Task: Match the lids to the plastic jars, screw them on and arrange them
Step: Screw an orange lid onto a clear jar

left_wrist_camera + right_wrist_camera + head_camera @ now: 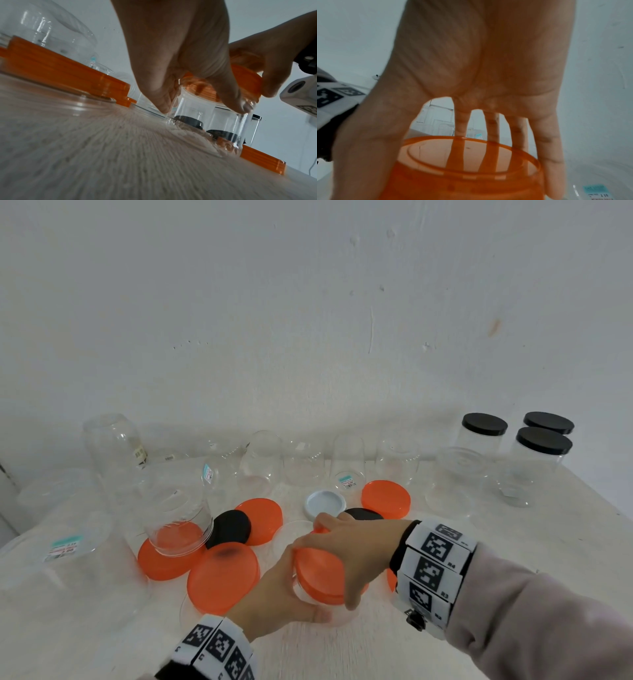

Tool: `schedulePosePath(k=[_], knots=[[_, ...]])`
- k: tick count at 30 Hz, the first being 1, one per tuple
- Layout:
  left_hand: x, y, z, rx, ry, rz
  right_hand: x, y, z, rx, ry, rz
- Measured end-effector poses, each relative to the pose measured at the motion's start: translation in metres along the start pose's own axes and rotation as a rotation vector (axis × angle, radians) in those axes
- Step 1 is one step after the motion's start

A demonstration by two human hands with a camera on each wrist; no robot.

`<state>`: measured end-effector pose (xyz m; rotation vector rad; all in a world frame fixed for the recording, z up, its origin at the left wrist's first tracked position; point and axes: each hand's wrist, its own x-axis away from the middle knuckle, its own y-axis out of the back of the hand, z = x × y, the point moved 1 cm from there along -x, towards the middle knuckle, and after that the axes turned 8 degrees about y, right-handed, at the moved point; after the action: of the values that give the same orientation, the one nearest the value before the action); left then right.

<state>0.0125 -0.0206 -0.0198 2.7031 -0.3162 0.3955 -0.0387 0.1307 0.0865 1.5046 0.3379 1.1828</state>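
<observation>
A short clear plastic jar stands on the table near its front edge, with an orange lid sitting on its mouth. My left hand grips the jar's clear wall from the left, thumb and fingers curled round it. From above, my right hand holds the lid's rim, its fingers spread down around the edge. In the left wrist view the lid looks slightly tilted on the jar.
Loose orange lids, two black lids and a white lid lie mid-table. Several clear lidless jars stand left and along the back wall. Three black-lidded jars stand at the back right.
</observation>
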Motion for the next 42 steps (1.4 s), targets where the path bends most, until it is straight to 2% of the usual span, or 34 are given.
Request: schedulePosePath(k=[4,11,14,18,26,29,32,38,42], knots=[[0.000,-0.002,0.002,0.030,-0.009,-0.002,-0.004,-0.002,-0.003,-0.019,-0.025,-0.004],[0.000,-0.007,0.001,0.060,-0.008,-0.035,-0.009,-0.012,-0.003,-0.099,-0.180,-0.072],[0.000,-0.006,0.003,0.025,-0.004,-0.035,-0.007,-0.007,-0.001,-0.114,-0.145,-0.014],[0.000,-0.006,0.003,0.020,0.009,-0.044,-0.004,-0.001,0.000,-0.089,-0.074,-0.015],[0.000,-0.006,0.003,0.052,0.002,-0.029,-0.003,-0.001,-0.001,-0.065,-0.182,0.001],[0.000,-0.006,0.002,0.037,-0.005,-0.030,-0.001,0.002,0.002,-0.022,-0.121,0.047],[0.001,-0.006,0.001,0.048,-0.007,-0.019,0.000,0.004,0.002,-0.024,-0.070,0.032],[-0.001,-0.006,0.002,0.055,-0.013,-0.018,-0.003,-0.002,0.000,-0.056,-0.181,-0.032],[-0.001,-0.005,0.003,0.034,-0.013,-0.019,-0.004,0.001,0.001,-0.042,-0.151,0.039]])
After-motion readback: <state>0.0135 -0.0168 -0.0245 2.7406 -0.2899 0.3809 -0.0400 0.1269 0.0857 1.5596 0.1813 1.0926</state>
